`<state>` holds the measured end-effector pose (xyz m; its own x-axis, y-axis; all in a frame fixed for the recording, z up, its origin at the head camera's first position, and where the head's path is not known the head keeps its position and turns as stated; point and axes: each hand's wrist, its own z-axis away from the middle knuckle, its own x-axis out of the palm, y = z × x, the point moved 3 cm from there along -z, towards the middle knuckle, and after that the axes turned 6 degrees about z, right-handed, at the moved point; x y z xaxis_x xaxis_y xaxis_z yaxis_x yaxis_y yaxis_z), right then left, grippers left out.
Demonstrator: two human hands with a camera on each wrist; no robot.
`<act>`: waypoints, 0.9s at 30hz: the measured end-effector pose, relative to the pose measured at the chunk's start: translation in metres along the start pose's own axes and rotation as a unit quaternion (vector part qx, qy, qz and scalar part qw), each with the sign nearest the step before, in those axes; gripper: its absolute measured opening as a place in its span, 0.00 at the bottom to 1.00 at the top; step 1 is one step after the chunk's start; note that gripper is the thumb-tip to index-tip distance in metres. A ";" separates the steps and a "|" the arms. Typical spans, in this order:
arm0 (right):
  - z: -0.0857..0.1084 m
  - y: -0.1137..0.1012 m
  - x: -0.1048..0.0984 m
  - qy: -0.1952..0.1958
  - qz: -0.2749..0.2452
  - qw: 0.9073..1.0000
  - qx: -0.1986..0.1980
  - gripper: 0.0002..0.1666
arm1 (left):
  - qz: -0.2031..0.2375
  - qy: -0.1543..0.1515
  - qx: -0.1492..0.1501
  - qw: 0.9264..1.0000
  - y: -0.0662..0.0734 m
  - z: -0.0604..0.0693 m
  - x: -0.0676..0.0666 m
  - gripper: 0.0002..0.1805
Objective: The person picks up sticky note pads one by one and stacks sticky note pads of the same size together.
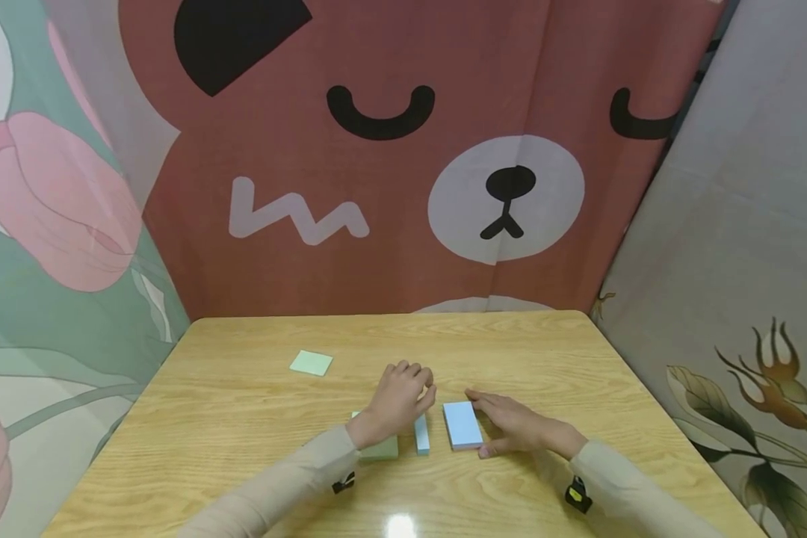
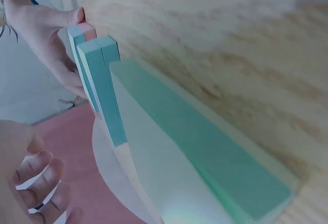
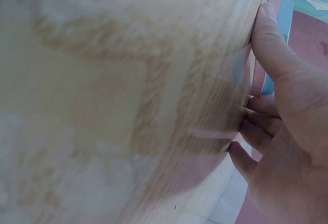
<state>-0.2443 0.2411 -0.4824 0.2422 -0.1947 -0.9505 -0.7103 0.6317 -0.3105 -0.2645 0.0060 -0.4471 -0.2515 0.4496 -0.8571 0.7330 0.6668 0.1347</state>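
Note:
My left hand hovers over a green pad of paper and a narrow light-blue block, its fingers loosely bent. In the left wrist view that left hand holds nothing, and the narrow block shows a seam along its length. On the other side, my right hand rests at the right edge of a blue pad, thumb by the near corner and fingers toward the far one. The right wrist view shows the thumb against the pad's side, which has a pink lower layer.
A pale green note lies farther back on the wooden table, to the left. Behind the table hangs a curtain with a bear print. Patterned cloths flank both sides.

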 end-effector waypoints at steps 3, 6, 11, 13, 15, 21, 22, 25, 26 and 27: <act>-0.001 0.001 0.003 0.000 0.003 1.000 -0.005 0.50 | 0.003 0.039 0.005 0.999 -0.007 0.001 -0.003 0.06; -0.001 0.002 0.004 -0.001 0.003 1.000 -0.008 0.49 | 0.003 0.071 0.002 0.997 -0.018 0.001 -0.007 0.04; 0.000 0.003 0.003 -0.003 -0.005 1.000 -0.007 0.49 | 0.004 0.082 -0.014 0.997 -0.036 0.002 -0.013 0.04; 0.000 0.002 0.002 -0.001 -0.003 1.000 -0.008 0.49 | 0.005 0.078 -0.026 0.997 -0.043 0.002 -0.015 0.04; 0.001 0.002 0.002 0.001 0.000 1.000 -0.009 0.49 | 0.008 0.073 -0.039 0.997 -0.050 0.003 -0.017 0.04; 0.000 0.003 0.003 0.007 0.009 1.000 -0.011 0.48 | 0.023 0.073 -0.065 0.995 -0.069 0.010 -0.020 0.03; 0.000 0.003 0.003 0.008 0.010 1.000 -0.012 0.48 | 0.025 0.076 -0.067 0.995 -0.072 0.012 -0.021 0.03; 0.001 0.002 0.003 0.005 0.005 1.000 -0.014 0.48 | 0.025 0.082 -0.077 0.993 -0.080 0.015 -0.025 0.05; 0.001 0.002 0.003 0.005 0.004 1.000 -0.015 0.49 | 0.023 0.081 -0.083 0.993 -0.083 0.016 -0.026 0.06; 0.001 0.002 0.002 0.006 0.002 1.000 -0.016 0.49 | 0.021 0.079 -0.089 0.993 -0.086 0.017 -0.027 0.07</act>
<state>-0.2449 0.2424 -0.4854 0.2318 -0.2005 -0.9519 -0.7321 0.6084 -0.3064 -0.3096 -0.0737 -0.4442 -0.3294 0.5569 -0.7625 0.6244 0.7342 0.2666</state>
